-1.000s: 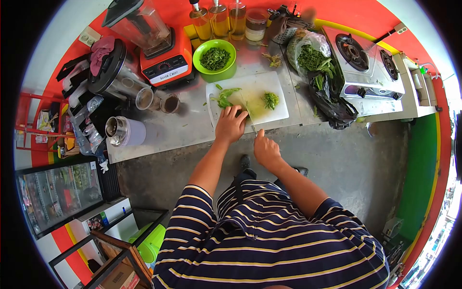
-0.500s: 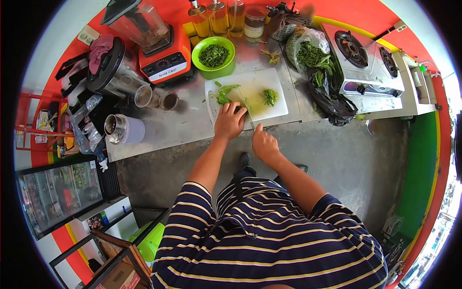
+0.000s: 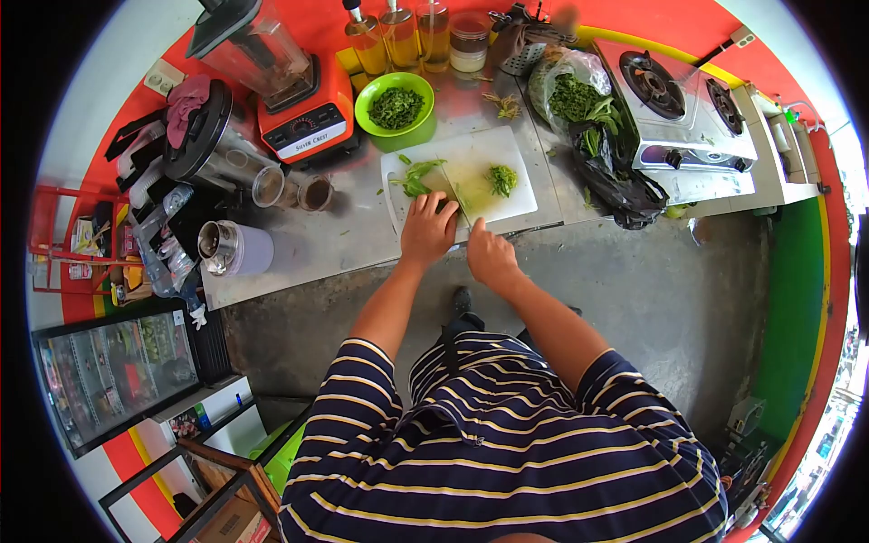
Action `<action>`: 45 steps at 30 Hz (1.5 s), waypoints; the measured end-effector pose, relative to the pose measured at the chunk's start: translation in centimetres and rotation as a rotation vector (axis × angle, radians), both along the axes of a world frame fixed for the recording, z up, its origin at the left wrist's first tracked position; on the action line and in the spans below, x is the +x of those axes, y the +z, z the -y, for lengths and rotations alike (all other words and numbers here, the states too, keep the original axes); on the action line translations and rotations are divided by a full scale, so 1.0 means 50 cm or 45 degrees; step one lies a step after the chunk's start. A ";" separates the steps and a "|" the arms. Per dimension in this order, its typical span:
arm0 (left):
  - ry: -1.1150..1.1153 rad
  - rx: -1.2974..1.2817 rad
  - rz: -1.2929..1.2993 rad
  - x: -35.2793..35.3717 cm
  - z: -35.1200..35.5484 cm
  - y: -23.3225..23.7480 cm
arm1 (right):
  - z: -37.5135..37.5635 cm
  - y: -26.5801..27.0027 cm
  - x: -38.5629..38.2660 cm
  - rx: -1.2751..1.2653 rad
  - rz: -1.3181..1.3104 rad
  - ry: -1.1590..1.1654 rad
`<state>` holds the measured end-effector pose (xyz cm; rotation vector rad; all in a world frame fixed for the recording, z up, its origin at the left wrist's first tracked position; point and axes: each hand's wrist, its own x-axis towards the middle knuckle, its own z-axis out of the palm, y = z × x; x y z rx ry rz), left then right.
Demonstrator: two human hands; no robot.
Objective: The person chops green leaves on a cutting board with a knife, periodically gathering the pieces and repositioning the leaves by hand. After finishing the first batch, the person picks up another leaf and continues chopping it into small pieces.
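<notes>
On the white cutting board [image 3: 480, 145] lie leafy greens [image 3: 415, 176] at the left and a small pile of cut greens [image 3: 501, 180] at the right. My left hand [image 3: 429, 228] presses on the stems of the leafy greens, its fingers bent over them. My right hand [image 3: 491, 254] is closed round the handle of a knife [image 3: 457, 195], whose blade lies across the board just right of my left fingers. Behind the board, a green bowl [image 3: 365, 110] holds chopped greens.
A red blender [image 3: 306, 131] and glass bottles [image 3: 399, 36] stand behind. Cups [image 3: 316, 193] and a metal-topped container [image 3: 246, 249] are at the left. To the right are a black plastic bag [image 3: 620, 185] with greens and a gas stove [image 3: 688, 118].
My right hand and the knife have moved slightly left and up, closer to my left hand. The whole view has shifted a little.
</notes>
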<state>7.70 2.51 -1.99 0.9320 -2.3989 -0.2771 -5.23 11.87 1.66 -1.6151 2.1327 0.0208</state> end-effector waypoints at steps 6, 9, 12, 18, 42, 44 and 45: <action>0.045 0.037 0.018 0.000 -0.002 -0.008 | 0.007 0.036 -0.013 0.060 0.027 0.051; 0.025 0.037 -0.039 0.000 -0.001 -0.011 | -0.026 0.018 0.006 0.056 0.027 -0.012; 0.023 0.062 -0.023 0.001 0.002 -0.014 | -0.019 0.004 0.016 0.080 0.074 -0.114; 0.019 0.048 -0.046 0.003 -0.004 -0.006 | 0.022 0.024 -0.012 0.020 0.072 -0.020; 0.064 0.118 -0.020 0.000 0.011 -0.007 | 0.004 -0.004 0.005 0.027 0.153 -0.100; 0.070 0.101 -0.035 -0.001 0.009 0.001 | 0.032 -0.002 -0.009 0.014 0.131 -0.065; 0.076 0.084 -0.051 -0.001 0.009 0.001 | 0.043 0.008 -0.014 0.001 0.110 -0.029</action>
